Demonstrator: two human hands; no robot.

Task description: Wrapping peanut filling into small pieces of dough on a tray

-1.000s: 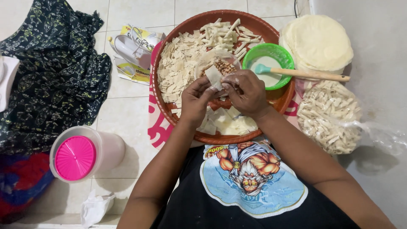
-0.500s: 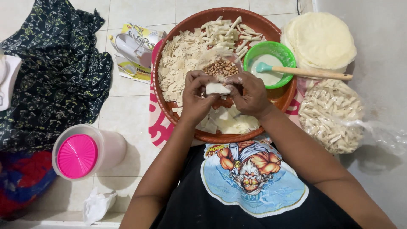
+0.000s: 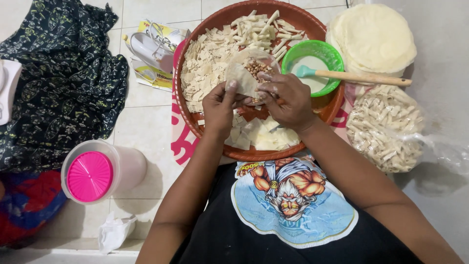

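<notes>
Thin pale wrapper [image 3: 243, 76] pinched between left hand [image 3: 220, 105] and right hand [image 3: 288, 100], over centre of brown tray [image 3: 193, 120]. Both grips closed on wrapper. Peanuts [image 3: 256, 67] just beyond. Risk: wrapper tears if pulled taut; filling spills if tilted.

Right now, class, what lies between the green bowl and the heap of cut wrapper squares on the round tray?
In the head view, a small clear container of peanuts sits between the green bowl and the squares.
</notes>
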